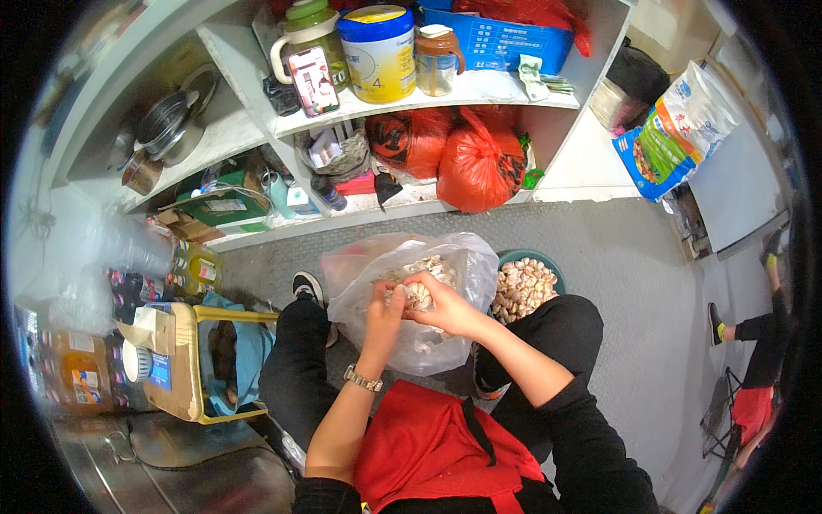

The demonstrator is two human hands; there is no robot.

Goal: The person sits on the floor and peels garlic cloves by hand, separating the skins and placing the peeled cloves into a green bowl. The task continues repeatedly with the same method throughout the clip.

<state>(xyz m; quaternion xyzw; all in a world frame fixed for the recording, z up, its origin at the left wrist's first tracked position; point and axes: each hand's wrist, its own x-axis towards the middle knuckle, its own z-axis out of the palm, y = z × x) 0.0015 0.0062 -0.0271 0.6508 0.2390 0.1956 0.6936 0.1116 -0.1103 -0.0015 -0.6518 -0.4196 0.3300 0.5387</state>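
Both of my hands hold a garlic bulb [420,296] above an open clear plastic bag [472,270]. My right hand [440,305] curves around the bulb from the right. Against its left side press the fingers of my left hand [387,307], with a bit of papery skin showing near them. Garlic skins [437,266] lie inside the bag, partly hidden by my hands. Just right of the bag stands a green basin [560,273] full of loose garlic cloves [523,286], its near side hidden behind my knee.
A shelf unit [282,125] ahead carries a phone [313,82], a yellow-and-blue can [377,58] and red plastic bags [481,167]. At my left are a yellow-framed stool [234,313] and bottled drinks [83,366]. A printed sack [674,135] leans at the right. A mirrored reflection [751,392] appears far right.
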